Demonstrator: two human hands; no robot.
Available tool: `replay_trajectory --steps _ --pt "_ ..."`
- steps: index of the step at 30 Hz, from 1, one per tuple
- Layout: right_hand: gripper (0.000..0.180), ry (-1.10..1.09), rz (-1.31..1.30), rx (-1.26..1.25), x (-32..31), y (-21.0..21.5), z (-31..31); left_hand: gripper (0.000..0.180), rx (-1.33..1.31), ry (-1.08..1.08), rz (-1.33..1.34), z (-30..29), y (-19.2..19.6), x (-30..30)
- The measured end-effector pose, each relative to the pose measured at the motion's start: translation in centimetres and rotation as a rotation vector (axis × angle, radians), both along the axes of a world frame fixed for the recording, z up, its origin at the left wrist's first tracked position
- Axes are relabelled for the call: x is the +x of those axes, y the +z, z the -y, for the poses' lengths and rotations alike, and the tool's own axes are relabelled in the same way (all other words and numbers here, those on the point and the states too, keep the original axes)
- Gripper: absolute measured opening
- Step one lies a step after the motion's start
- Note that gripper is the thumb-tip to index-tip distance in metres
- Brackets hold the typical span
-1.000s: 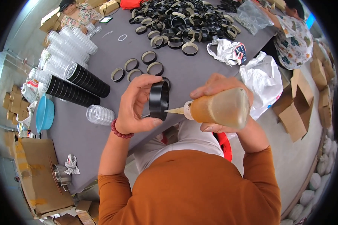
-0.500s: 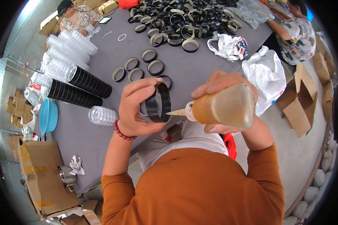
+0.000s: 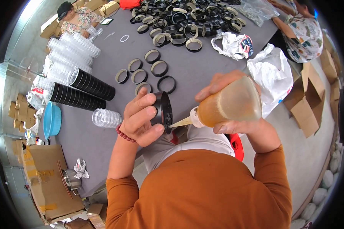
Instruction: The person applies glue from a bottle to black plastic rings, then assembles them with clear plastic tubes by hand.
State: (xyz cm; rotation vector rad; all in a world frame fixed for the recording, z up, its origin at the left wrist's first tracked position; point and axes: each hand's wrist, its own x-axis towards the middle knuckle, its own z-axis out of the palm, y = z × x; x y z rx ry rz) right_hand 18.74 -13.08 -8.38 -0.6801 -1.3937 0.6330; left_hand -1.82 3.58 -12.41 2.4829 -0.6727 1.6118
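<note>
Right hand [image 3: 226, 81]: palm hidden behind the amber bottle [image 3: 233, 105] (the fingertips do show).
Nozzle tip [image 3: 175, 124]: too small to tell whether it touches the held black ring [image 3: 162, 105].
Ring pile [image 3: 187, 21]: cut off by the top edge.
Orange shirt [image 3: 202, 187]: cut off below.

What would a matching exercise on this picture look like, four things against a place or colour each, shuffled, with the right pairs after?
Things:
1. Squeeze bottle
2. Basin
3. Lifted ring
4. Bead bracelet

Places and colours:
A. Between the left fingers
B. Dark red
C. Gripped by the right fingers
D. Light blue

Right pairs: 1-C, 2-D, 3-A, 4-B
</note>
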Motion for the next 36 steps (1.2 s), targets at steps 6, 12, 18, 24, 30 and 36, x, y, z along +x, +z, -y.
replay_trajectory --steps 6,12,18,24,30,36 --pt "0.048 0.034 -0.587 -0.292 -1.3 -2.0 -0.5 0.043 0.022 0.021 0.035 0.0 -0.2 0.3" --pt "0.05 0.339 -1.538 -0.668 -0.9 -8.2 -5.1 0.058 -0.16 0.209 0.085 0.5 -0.9 0.6" --pt "0.053 0.42 -1.853 -0.474 2.5 -14.6 -13.1 0.078 -0.296 0.397 -0.064 2.3 -2.4 -2.7" --pt "0.05 0.167 -1.803 -0.372 6.9 -16.8 -13.9 0.072 -0.463 0.459 -0.236 4.4 -5.0 -5.5" --pt "0.057 0.173 -1.774 -0.459 5.4 -15.8 -13.6 0.07 -0.686 0.694 -0.168 5.6 -5.1 -9.9" --pt "0.051 0.296 -1.441 -0.542 -1.3 -13.7 -9.8 0.072 -0.676 1.025 -0.052 1.2 -1.4 -16.6"
